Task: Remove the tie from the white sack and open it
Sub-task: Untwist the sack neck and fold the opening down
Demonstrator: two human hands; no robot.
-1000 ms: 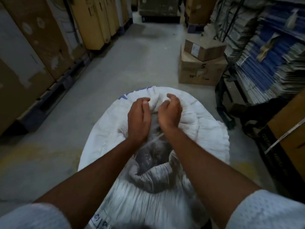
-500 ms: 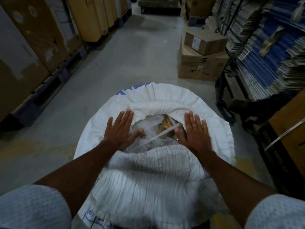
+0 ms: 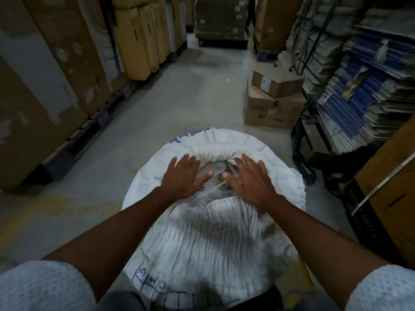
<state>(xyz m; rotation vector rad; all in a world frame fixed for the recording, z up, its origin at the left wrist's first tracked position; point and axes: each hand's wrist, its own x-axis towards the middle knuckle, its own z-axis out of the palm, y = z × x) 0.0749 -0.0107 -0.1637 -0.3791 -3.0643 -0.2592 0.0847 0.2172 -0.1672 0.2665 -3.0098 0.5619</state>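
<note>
A big white woven sack (image 3: 215, 239) stands on the floor right in front of me, its mouth rolled outward into a thick rim (image 3: 280, 176). The mouth is open and shows a clear plastic liner (image 3: 213, 169) with something brownish inside. My left hand (image 3: 183, 176) lies flat on the left side of the opening, fingers spread. My right hand (image 3: 251, 179) lies flat on the right side, fingers spread too. A thin pale strip (image 3: 208, 193) runs slantwise between the hands. I cannot tell if it is the tie.
Tall cardboard cartons on pallets (image 3: 56, 90) line the left of the aisle. Two stacked brown boxes (image 3: 272, 102) stand beyond the sack on the right, next to shelves of flattened blue and white packs (image 3: 363, 93). A strapped carton (image 3: 395, 198) is close at right.
My hands let go of the bunched sack top and spread out flat. The sack's mouth went from gathered to open. Since half a second ago the hands came closer together over the opening.
</note>
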